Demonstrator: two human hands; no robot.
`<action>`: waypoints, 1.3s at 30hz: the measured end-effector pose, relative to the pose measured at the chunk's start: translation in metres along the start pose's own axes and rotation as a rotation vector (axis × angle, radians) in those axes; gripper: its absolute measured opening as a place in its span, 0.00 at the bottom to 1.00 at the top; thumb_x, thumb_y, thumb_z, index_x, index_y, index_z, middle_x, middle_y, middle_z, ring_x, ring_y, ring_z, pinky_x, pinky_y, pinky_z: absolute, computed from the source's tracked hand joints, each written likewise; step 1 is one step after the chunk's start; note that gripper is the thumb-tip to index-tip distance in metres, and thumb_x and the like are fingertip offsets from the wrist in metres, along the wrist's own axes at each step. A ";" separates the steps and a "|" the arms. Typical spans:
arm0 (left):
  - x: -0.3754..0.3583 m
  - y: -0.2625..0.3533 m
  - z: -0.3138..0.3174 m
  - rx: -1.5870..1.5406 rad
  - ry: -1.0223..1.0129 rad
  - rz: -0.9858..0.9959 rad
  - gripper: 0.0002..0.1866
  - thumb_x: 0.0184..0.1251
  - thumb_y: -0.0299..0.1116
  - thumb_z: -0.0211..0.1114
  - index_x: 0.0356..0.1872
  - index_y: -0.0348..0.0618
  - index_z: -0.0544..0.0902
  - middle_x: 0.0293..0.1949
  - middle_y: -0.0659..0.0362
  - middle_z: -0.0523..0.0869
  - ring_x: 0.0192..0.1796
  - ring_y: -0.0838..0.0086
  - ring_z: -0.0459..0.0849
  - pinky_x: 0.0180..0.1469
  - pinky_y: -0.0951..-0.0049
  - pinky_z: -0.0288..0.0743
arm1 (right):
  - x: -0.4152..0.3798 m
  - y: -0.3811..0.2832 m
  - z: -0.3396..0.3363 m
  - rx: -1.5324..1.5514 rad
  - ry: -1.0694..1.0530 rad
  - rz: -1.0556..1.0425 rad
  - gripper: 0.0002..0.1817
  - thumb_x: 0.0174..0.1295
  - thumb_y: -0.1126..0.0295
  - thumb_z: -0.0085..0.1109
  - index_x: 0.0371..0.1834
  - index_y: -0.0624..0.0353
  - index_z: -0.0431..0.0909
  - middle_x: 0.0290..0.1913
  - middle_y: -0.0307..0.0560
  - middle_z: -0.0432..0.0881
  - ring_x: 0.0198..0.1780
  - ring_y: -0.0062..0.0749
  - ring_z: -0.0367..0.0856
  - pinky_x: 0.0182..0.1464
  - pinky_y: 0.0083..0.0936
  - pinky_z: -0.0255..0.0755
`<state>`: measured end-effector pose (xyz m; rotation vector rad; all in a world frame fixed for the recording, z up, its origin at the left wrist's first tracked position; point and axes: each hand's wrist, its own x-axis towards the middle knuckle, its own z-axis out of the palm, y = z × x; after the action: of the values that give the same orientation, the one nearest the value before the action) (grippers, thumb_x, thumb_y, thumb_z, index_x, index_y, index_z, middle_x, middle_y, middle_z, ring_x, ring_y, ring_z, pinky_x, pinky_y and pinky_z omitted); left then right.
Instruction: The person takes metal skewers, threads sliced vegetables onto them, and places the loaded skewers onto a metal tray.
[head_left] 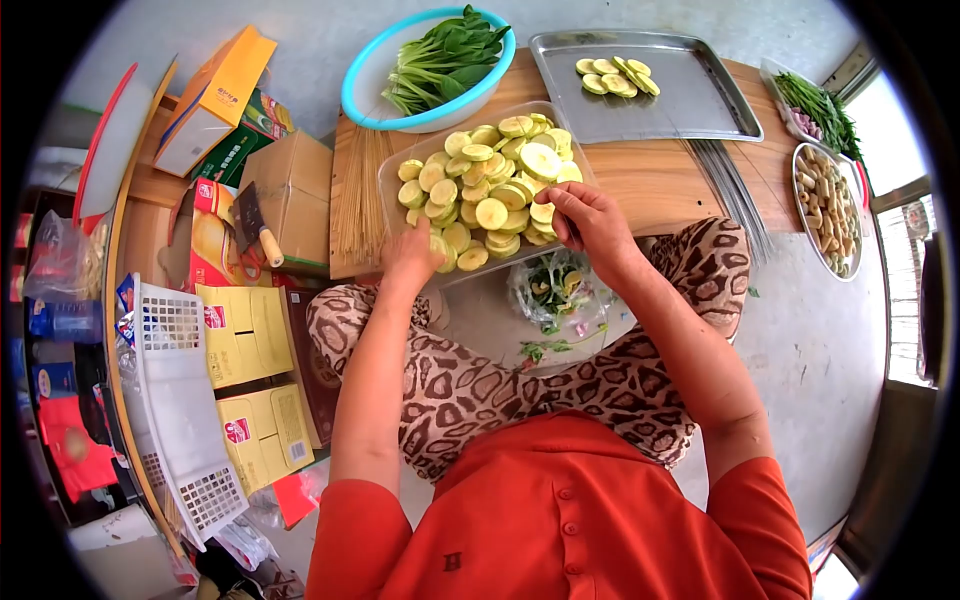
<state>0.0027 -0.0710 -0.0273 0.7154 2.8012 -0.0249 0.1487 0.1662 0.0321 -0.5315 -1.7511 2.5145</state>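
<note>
A clear plastic tub [386, 172] heaped with round zucchini slices [492, 212] rests on the wooden table before me. My left hand [410, 256] is at the tub's near left corner, fingers curled against a slice there; its grip is partly hidden. At the near right side, my right hand [592, 222] has thumb and forefinger pinched together just above the slices. Whatever sits in that pinch is too small to make out. Thin bamboo skewers [362, 200] lie left of the tub. To its right is a bundle of thin grey metal skewers [732, 195].
Behind the tub stand a blue-rimmed basin [350, 98] of leafy greens and a metal tray [690, 115] with several zucchini slices. A bowl of tan pieces [828, 210] is at right. A cleaver [258, 228] leans by cartons at left. A plastic bag of scraps [560, 290] lies below the table edge.
</note>
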 end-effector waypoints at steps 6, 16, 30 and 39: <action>-0.006 0.005 0.007 0.095 0.013 0.112 0.29 0.49 0.40 0.72 0.52 0.43 0.70 0.50 0.47 0.76 0.50 0.51 0.80 0.49 0.55 0.74 | 0.005 0.012 0.002 -0.005 0.030 0.036 0.12 0.70 0.64 0.48 0.37 0.57 0.79 0.16 0.31 0.67 0.17 0.13 0.59 0.21 0.13 0.53; 0.005 0.008 -0.024 -1.486 -0.116 -0.009 0.25 0.67 0.41 0.56 0.62 0.40 0.67 0.50 0.53 0.80 0.44 0.72 0.80 0.47 0.70 0.73 | -0.010 0.010 0.012 -0.176 -0.177 0.114 0.13 0.71 0.62 0.46 0.41 0.58 0.78 0.15 0.31 0.67 0.17 0.13 0.60 0.19 0.14 0.53; 0.035 0.022 -0.020 -2.374 -0.131 0.001 0.26 0.72 0.50 0.39 0.53 0.38 0.75 0.48 0.45 0.79 0.40 0.66 0.76 0.44 0.68 0.73 | -0.014 0.015 0.031 -0.202 -0.349 0.173 0.14 0.71 0.61 0.47 0.41 0.58 0.78 0.13 0.32 0.66 0.15 0.12 0.58 0.19 0.14 0.51; 0.044 0.024 -0.020 -2.507 -0.074 0.007 0.25 0.70 0.48 0.41 0.52 0.38 0.74 0.45 0.44 0.80 0.38 0.63 0.77 0.43 0.67 0.73 | -0.015 0.013 0.035 -0.213 -0.363 0.168 0.14 0.71 0.62 0.46 0.41 0.59 0.78 0.13 0.32 0.66 0.14 0.12 0.58 0.19 0.14 0.51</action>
<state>-0.0275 -0.0279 -0.0178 -0.1064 0.8051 2.4002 0.1549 0.1262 0.0347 -0.2469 -2.2030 2.6900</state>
